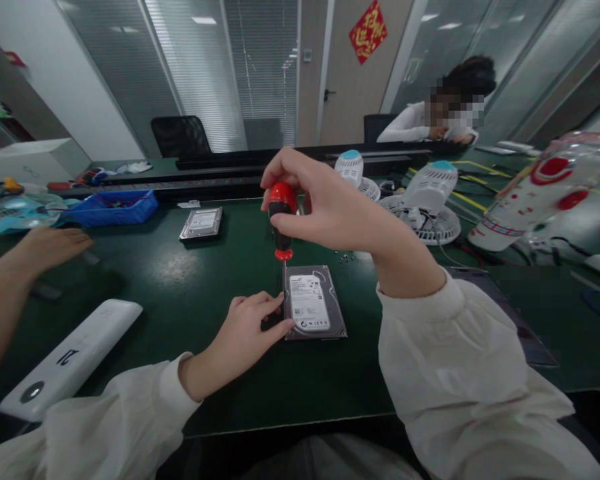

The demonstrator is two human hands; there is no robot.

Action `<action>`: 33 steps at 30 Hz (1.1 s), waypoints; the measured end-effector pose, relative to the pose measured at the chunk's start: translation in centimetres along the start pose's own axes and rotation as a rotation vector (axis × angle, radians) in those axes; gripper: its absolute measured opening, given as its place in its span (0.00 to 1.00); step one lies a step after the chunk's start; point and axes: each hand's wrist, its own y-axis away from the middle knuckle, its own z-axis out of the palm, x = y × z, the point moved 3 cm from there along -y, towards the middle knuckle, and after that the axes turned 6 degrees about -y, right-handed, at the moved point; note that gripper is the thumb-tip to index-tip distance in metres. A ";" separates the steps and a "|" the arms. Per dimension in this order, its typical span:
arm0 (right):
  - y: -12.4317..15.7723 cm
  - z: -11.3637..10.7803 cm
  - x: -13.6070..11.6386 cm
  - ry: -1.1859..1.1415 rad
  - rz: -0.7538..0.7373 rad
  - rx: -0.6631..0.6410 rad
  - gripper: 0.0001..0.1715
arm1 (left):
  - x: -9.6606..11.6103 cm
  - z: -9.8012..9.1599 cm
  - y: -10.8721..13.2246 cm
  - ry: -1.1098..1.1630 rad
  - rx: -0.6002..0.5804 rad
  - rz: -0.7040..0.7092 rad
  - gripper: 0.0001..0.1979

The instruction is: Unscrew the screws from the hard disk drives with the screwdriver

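Note:
My right hand [320, 200] is closed round the handle of a red and black screwdriver [281, 217]. The screwdriver stands upright, its shaft pointing down at the upper left corner of a hard drive [313, 303]. This drive lies flat on the green table with its white label up. My left hand [250, 327] grips the drive's left edge, thumb at the label's lower side and fingers along the edge. The exact contact of the screwdriver's tip is too small to make out. Several small screws [347, 257] lie just beyond the drive.
A second hard drive [201, 223] lies farther back, near a blue tray [115, 207]. On the left are another person's hand [55, 250] and a white elongated device [75, 357]. White fans [430, 193] and a large bottle [535, 193] stand right. Another person [430, 123] sits across.

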 end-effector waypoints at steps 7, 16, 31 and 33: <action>-0.2 0.1 -0.4 0.100 -0.016 0.015 0.12 | 0.0 0.0 0.0 0.015 -0.007 0.003 0.21; -0.3 -0.5 0.1 0.161 0.009 0.079 0.15 | -0.2 0.2 0.0 -0.005 0.010 0.013 0.20; -0.2 -0.4 -0.4 0.147 -0.055 0.068 0.19 | 0.0 0.0 0.0 0.007 0.003 0.008 0.20; -0.3 -0.3 -0.3 0.133 -0.052 0.080 0.15 | 0.0 0.0 0.0 0.007 -0.007 0.003 0.20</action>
